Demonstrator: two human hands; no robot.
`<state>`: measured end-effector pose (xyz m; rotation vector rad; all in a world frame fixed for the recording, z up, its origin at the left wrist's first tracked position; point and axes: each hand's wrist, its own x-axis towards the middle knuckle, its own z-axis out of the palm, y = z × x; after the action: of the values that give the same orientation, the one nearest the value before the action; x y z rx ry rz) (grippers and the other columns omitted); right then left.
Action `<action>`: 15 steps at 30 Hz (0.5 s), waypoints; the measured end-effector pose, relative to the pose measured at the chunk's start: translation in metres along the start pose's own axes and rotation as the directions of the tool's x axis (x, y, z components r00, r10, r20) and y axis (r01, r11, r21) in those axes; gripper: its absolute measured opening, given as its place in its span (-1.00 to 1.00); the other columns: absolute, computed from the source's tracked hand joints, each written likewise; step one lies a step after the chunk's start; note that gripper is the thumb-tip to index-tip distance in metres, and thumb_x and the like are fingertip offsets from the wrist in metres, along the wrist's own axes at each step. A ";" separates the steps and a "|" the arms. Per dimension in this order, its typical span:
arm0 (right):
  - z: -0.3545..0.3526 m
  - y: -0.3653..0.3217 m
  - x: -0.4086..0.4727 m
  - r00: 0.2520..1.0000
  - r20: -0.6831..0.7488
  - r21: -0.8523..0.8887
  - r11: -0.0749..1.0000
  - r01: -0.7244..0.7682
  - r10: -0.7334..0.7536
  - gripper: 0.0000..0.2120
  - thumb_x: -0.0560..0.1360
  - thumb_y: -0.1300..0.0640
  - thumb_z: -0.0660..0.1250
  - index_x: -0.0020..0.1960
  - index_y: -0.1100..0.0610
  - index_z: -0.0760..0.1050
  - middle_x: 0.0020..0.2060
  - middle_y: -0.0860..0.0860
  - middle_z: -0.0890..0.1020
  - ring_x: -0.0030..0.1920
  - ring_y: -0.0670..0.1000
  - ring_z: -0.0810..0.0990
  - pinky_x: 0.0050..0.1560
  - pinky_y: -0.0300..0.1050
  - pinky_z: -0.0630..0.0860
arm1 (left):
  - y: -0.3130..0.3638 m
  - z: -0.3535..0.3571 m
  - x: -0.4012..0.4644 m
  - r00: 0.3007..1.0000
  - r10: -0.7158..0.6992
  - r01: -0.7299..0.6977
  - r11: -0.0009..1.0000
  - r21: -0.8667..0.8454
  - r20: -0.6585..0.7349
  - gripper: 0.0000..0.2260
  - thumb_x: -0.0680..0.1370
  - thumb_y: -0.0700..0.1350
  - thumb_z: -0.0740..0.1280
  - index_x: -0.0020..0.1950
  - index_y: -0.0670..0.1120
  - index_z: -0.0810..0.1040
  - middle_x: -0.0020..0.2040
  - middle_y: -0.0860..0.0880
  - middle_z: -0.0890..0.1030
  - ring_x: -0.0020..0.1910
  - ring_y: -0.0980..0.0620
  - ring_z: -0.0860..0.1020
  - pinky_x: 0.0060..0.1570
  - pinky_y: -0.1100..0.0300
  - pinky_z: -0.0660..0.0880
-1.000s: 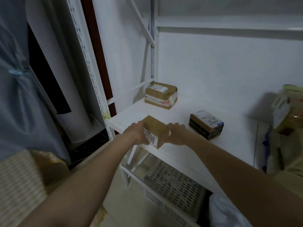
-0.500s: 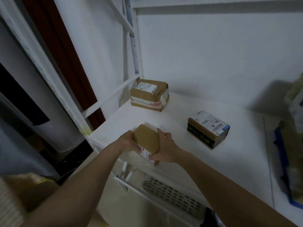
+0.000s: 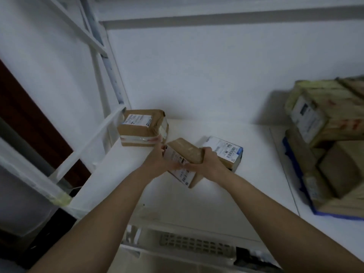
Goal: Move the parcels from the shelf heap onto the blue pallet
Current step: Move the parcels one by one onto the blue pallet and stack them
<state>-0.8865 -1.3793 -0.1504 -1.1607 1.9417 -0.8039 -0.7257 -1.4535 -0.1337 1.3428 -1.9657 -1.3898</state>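
I have a small brown parcel [image 3: 184, 154] gripped between both hands above the white shelf [image 3: 256, 174], tilted so one corner points down toward the shelf surface and its labelled face turns toward me. My left hand [image 3: 157, 164] holds it from the left with the fingers curled round the labelled side, and my right hand [image 3: 207, 164] clamps the right end, fingers [image 3: 206, 149] wrapped over the top edge. I cannot tell whether the low corner touches the shelf or hangs just clear of it. Just behind my right hand sits a second parcel [image 3: 226, 149] with a white label on top and a blue edge, partly hidden by my hand. Further back to the left, a larger brown box [image 3: 142, 128] bound with clear and red tape rests near the shelf's rear corner, close to the white upright [image 3: 110, 75] of the rack. Off to the right, well apart from my hands, a heap of taped cartons [image 3: 325, 119] is stacked on something blue [image 3: 295, 164]; that part is blurred, so I can only make out a blue edge beneath the boxes. Below the shelf front, a grey slotted crate [image 3: 197, 245] shows between my forearms
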 end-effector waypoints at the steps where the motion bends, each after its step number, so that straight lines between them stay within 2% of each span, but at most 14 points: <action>1: -0.005 0.000 -0.005 1.000 -0.028 0.008 1.000 -0.008 0.008 -0.13 0.22 -0.22 0.52 0.32 0.16 0.21 0.18 0.11 0.42 0.15 0.09 0.49 0.07 -0.01 0.57 | 0.004 0.003 0.004 1.000 0.017 -0.017 1.000 -0.001 0.012 -0.27 0.28 -0.18 0.61 0.33 -0.18 0.32 0.06 -0.06 0.59 0.00 0.04 0.60 -0.19 0.25 0.61; 3: -0.015 0.000 -0.012 0.997 -0.078 0.044 0.999 -0.020 0.023 -0.11 0.15 -0.30 0.49 0.27 0.10 0.20 0.16 0.09 0.42 0.13 0.08 0.50 0.09 0.02 0.57 | 0.012 0.009 0.009 0.998 0.048 -0.048 0.999 -0.016 0.030 -0.23 0.23 -0.09 0.64 0.31 -0.12 0.30 0.11 -0.03 0.57 -0.03 0.13 0.59 -0.17 0.24 0.61; 5: -0.025 0.000 -0.022 0.991 -0.132 0.061 0.998 -0.017 0.025 -0.19 0.26 -0.26 0.48 0.29 0.09 0.20 0.17 0.07 0.40 0.14 0.07 0.48 0.11 0.02 0.55 | 0.022 0.020 0.011 0.995 0.086 -0.084 0.996 -0.038 0.046 -0.24 0.25 -0.10 0.63 0.32 -0.06 0.28 0.12 0.01 0.53 -0.03 0.18 0.56 -0.20 0.30 0.57; 8: -0.045 0.009 -0.040 0.975 -0.212 0.102 0.994 -0.040 0.061 -0.27 0.39 -0.19 0.41 0.39 0.08 0.18 0.19 0.05 0.33 0.17 0.09 0.48 0.14 0.04 0.54 | 0.037 0.039 0.014 0.978 0.185 -0.183 0.983 -0.029 0.093 -0.21 0.29 -0.10 0.61 0.42 -0.02 0.28 0.20 -0.03 0.53 0.04 0.07 0.57 -0.14 0.27 0.55; 11: -0.072 0.014 -0.062 0.958 -0.257 0.167 0.982 -0.082 0.124 -0.27 0.40 -0.26 0.36 0.40 0.06 0.18 0.19 0.10 0.38 0.11 0.13 0.54 -0.06 -0.01 0.61 | 0.061 0.060 0.014 0.947 0.273 -0.273 0.962 -0.022 0.168 -0.15 0.32 -0.08 0.60 0.51 0.05 0.24 0.23 -0.09 0.52 0.06 0.06 0.60 -0.22 0.41 0.55; 15: -0.116 0.020 -0.089 0.942 -0.276 0.285 0.953 -0.106 0.188 -0.28 0.44 -0.29 0.30 0.41 0.11 0.19 0.22 0.12 0.47 0.12 0.14 0.56 -0.12 -0.02 0.65 | 0.108 0.087 -0.001 0.893 0.380 -0.389 0.921 -0.009 0.241 -0.11 0.35 -0.08 0.57 0.55 0.05 0.13 0.21 -0.01 0.51 0.02 0.19 0.56 -0.22 0.39 0.56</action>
<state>-0.9622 -1.2745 -0.0794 -0.7534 2.0553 -1.1739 -0.8418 -1.4026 -0.0773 0.7616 -2.2698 -1.3686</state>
